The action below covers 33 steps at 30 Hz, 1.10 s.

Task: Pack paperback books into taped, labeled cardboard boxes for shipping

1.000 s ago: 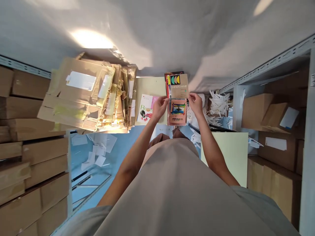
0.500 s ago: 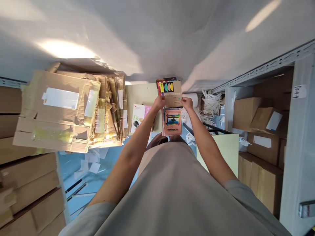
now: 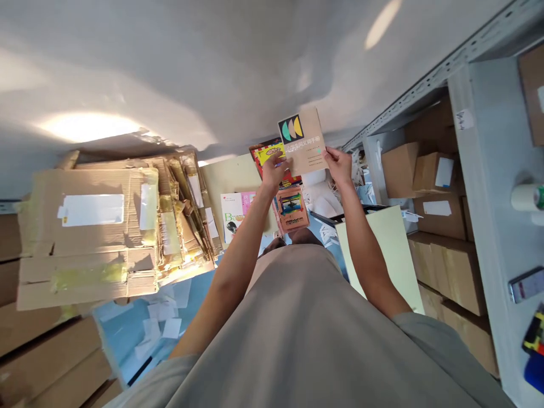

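A tan paperback book (image 3: 308, 150) with a black square of coloured half-circles on its cover is held up, slightly tilted, between my hands. My right hand (image 3: 339, 165) grips its right edge, thumb on the cover. My left hand (image 3: 274, 170) is closed at its lower left corner, fingertips partly hidden. Behind it, a red and yellow book (image 3: 259, 153) lies on the pale board, partly covered by the raised book and my left hand. Nearer my body is a pinkish book (image 3: 292, 209) with a framed picture. A white and pink book (image 3: 233, 209) lies to the left of my left forearm.
Flattened cardboard boxes (image 3: 97, 238) are piled at the left. A white roll (image 3: 321, 195) and paper shreds are beyond the pinkish book, to the right. Cartons (image 3: 442, 260) fill the right shelf; a phone (image 3: 527, 284) lies on a ledge at far right. Paper scraps (image 3: 164, 317) litter the blue floor.
Both hands have lifted the tan book up and a little rightward, away from the books below, and it now tilts. The view has turned to the right.
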Tool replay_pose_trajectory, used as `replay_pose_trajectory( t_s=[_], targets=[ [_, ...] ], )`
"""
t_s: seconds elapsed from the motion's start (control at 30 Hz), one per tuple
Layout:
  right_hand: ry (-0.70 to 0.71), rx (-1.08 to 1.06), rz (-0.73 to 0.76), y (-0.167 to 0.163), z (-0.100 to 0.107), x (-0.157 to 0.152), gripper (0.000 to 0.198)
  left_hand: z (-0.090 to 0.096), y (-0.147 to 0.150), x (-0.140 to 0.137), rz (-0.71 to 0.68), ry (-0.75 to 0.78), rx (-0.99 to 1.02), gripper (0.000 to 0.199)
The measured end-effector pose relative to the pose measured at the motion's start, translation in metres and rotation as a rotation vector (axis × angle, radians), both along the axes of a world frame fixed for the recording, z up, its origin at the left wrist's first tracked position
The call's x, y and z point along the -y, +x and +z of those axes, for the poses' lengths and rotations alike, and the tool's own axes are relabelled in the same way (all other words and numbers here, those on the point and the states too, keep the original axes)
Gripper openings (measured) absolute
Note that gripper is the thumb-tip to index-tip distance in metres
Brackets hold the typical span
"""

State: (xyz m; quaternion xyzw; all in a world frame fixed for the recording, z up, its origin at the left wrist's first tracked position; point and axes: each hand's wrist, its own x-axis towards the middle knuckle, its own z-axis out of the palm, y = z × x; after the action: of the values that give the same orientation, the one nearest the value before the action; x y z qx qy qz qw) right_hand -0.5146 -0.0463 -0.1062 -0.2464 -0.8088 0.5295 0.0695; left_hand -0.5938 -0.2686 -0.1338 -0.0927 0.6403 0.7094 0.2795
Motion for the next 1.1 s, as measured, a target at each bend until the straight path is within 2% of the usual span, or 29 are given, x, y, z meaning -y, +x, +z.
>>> replay_pose_trajectory(
  t_s=[0.07,0.13,0.23,0.4,0.5,0.63,0.77,0.93,1.1],
  targets=[
    [-0.097,-0.086,-0.115,0.039,0.019,0.004,0.068,0.023,0.021,0.001,-0.065,0.103,-0.01,0.059],
    [-0.163,-0.122,-0.205,0.084,0.034,0.014,0.073,0.043,0.045,0.004,-0.171,0.143,-0.031,0.063],
    [-0.174,-0.139,-0.3,0.156,0.045,0.029,0.071,0.061,0.085,0.005,-0.332,0.151,-0.085,0.067],
    [-0.144,-0.07,-0.517,0.273,0.052,0.054,0.074,0.059,0.154,-0.018,-0.585,0.21,-0.095,0.067],
    [-0.111,-0.059,-0.665,0.327,0.064,0.073,0.081,0.056,0.196,-0.035,-0.765,0.237,-0.081,0.066],
    [0.058,-0.072,-0.861,0.375,0.082,0.094,0.077,0.067,0.242,-0.053,-0.996,0.255,-0.077,0.065],
    [0.12,-0.188,-0.944,0.408,0.089,0.101,0.071,0.086,0.272,-0.07,-1.132,0.279,-0.06,0.067],
    [0.116,-0.285,-1.05,0.442,0.084,0.093,0.065,0.107,0.301,-0.097,-1.267,0.27,-0.087,0.058],
    [0.071,-0.316,-1.088,0.481,0.07,0.068,0.064,0.111,0.343,-0.126,-1.293,0.203,-0.08,0.057]
  ],
)
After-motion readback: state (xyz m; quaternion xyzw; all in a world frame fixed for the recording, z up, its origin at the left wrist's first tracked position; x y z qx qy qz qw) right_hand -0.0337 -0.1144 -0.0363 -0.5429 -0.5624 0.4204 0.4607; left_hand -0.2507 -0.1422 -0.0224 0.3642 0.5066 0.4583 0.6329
